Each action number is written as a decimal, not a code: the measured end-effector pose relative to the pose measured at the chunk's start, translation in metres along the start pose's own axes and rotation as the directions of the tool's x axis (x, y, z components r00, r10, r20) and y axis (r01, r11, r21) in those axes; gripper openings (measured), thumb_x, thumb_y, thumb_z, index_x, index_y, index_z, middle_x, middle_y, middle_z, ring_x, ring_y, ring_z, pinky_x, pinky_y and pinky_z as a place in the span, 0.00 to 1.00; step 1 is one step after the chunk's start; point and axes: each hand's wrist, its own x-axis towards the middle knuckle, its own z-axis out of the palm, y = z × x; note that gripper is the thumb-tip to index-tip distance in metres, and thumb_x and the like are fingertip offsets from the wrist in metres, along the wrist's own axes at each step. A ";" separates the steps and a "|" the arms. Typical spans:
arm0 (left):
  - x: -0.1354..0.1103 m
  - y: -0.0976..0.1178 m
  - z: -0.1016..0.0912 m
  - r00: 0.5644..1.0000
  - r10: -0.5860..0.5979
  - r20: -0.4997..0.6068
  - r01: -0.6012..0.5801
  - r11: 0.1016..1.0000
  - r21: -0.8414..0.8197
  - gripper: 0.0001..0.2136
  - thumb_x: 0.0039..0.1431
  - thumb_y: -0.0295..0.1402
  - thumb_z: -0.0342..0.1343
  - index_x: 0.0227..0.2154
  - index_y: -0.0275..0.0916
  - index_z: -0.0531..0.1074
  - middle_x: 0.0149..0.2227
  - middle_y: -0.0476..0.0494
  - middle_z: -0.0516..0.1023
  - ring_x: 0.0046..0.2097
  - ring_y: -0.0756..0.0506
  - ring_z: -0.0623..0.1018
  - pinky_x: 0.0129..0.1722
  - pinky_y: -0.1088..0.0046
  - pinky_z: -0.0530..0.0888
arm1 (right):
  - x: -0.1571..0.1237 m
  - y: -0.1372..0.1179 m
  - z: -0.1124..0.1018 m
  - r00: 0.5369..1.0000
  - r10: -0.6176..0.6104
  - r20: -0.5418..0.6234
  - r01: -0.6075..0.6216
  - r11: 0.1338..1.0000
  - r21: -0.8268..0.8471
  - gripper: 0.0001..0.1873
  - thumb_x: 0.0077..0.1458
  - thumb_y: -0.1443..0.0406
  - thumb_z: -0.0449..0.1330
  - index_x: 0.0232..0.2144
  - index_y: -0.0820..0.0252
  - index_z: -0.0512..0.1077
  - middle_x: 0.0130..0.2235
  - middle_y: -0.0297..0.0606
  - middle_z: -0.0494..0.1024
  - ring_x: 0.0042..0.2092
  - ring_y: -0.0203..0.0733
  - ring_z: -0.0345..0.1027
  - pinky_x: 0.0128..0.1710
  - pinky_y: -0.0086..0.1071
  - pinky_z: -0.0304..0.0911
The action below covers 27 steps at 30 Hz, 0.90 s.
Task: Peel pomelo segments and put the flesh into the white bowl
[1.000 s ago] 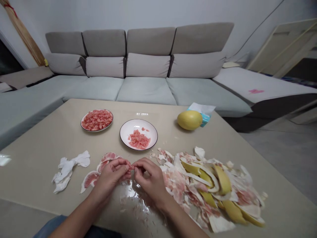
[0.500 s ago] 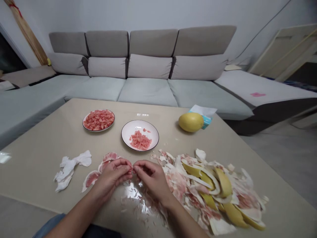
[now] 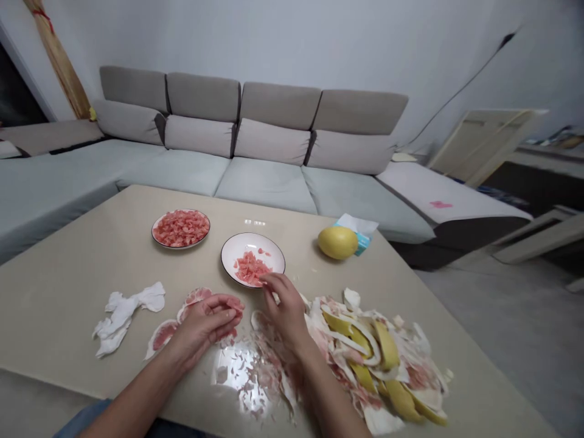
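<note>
My left hand (image 3: 205, 322) is curled around a pink pomelo segment (image 3: 233, 302) just above the table. My right hand (image 3: 285, 304) reaches forward with pinched fingers at the near rim of a white plate (image 3: 274, 252) that holds a small heap of pink pulp pieces (image 3: 250, 269). Whether those fingers hold a piece I cannot make out. More peeled pomelo segments (image 3: 164, 333) lie on the table under and left of my left hand. A second plate (image 3: 181, 229), piled with pulp, stands farther back on the left.
A heap of yellow rind and white pith (image 3: 378, 359) lies to the right of my right hand. A whole yellow pomelo (image 3: 337, 242) sits by a tissue pack (image 3: 360, 228). Crumpled tissue (image 3: 125, 313) lies at left. A grey sofa (image 3: 255, 146) runs behind the beige table (image 3: 73, 267).
My hands, joined on the segment before, have parted: the right hand has moved forward to the near plate's rim while the left stays put with the segment. The camera has tilted up and rightward.
</note>
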 end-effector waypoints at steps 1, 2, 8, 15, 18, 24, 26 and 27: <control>-0.001 0.001 0.001 1.000 0.007 -0.005 -0.007 1.000 0.003 0.11 0.45 0.30 0.68 0.33 0.37 0.77 0.40 0.43 0.77 0.39 0.48 0.78 0.40 0.75 0.75 | 0.007 0.003 0.001 1.000 -0.009 0.029 0.009 1.000 -0.026 0.18 0.58 0.73 0.51 0.49 0.58 0.70 0.48 0.46 0.74 0.51 0.47 0.67 0.50 0.44 0.64; -0.001 0.002 0.002 1.000 0.016 -0.012 -0.015 1.000 0.010 0.12 0.44 0.31 0.68 0.34 0.37 0.77 0.40 0.43 0.78 0.39 0.48 0.78 0.40 0.75 0.75 | 0.013 0.004 0.001 0.998 -0.022 0.054 0.024 0.999 -0.048 0.22 0.57 0.74 0.51 0.52 0.58 0.68 0.52 0.48 0.72 0.54 0.49 0.65 0.52 0.46 0.62; 0.000 0.002 0.004 0.978 0.205 -0.041 -0.198 0.972 0.124 0.12 0.42 0.30 0.69 0.33 0.36 0.78 0.37 0.40 0.80 0.42 0.45 0.78 0.44 0.73 0.73 | 0.009 -0.040 -0.011 0.998 0.009 0.057 -0.015 0.995 0.100 0.11 0.58 0.71 0.54 0.42 0.57 0.73 0.40 0.42 0.77 0.42 0.43 0.71 0.43 0.37 0.68; 0.002 -0.003 0.002 0.965 0.261 -0.016 -0.253 0.946 0.203 0.10 0.46 0.31 0.66 0.33 0.37 0.78 0.36 0.41 0.80 0.42 0.43 0.78 0.40 0.73 0.75 | -0.020 -0.059 -0.019 0.995 -0.048 0.090 0.031 0.983 0.179 0.09 0.56 0.71 0.58 0.39 0.56 0.75 0.37 0.40 0.79 0.39 0.42 0.72 0.39 0.35 0.69; 0.005 -0.006 0.005 0.961 0.275 -0.017 -0.264 0.938 0.225 0.09 0.46 0.31 0.66 0.33 0.37 0.79 0.36 0.41 0.80 0.40 0.44 0.78 0.37 0.74 0.75 | -0.022 -0.053 -0.017 0.992 -0.082 0.093 0.068 0.986 0.149 0.11 0.57 0.71 0.58 0.40 0.55 0.75 0.37 0.40 0.79 0.38 0.41 0.73 0.38 0.35 0.69; 0.003 -0.007 0.011 0.938 0.336 -0.086 -0.300 0.910 0.286 0.07 0.43 0.29 0.67 0.29 0.38 0.79 0.34 0.42 0.80 0.37 0.44 0.78 0.35 0.74 0.76 | -0.025 -0.054 -0.016 0.988 -0.130 0.080 0.123 0.988 0.089 0.11 0.56 0.71 0.57 0.41 0.56 0.74 0.37 0.41 0.80 0.37 0.42 0.73 0.37 0.35 0.70; 0.002 -0.009 0.012 0.928 0.362 -0.093 -0.317 0.894 0.318 0.07 0.44 0.29 0.66 0.30 0.38 0.79 0.36 0.42 0.80 0.38 0.44 0.79 0.37 0.74 0.76 | -0.025 -0.055 -0.015 0.986 -0.145 0.081 0.140 0.988 0.066 0.11 0.57 0.71 0.57 0.41 0.57 0.74 0.36 0.42 0.80 0.36 0.42 0.73 0.36 0.34 0.70; 0.002 -0.010 0.011 0.924 0.372 -0.090 -0.325 0.886 0.330 0.07 0.45 0.29 0.66 0.30 0.38 0.80 0.37 0.42 0.79 0.38 0.44 0.79 0.38 0.74 0.77 | -0.026 -0.056 -0.014 0.985 -0.150 0.082 0.146 0.988 0.052 0.11 0.57 0.71 0.56 0.41 0.57 0.74 0.35 0.42 0.80 0.36 0.42 0.73 0.35 0.34 0.70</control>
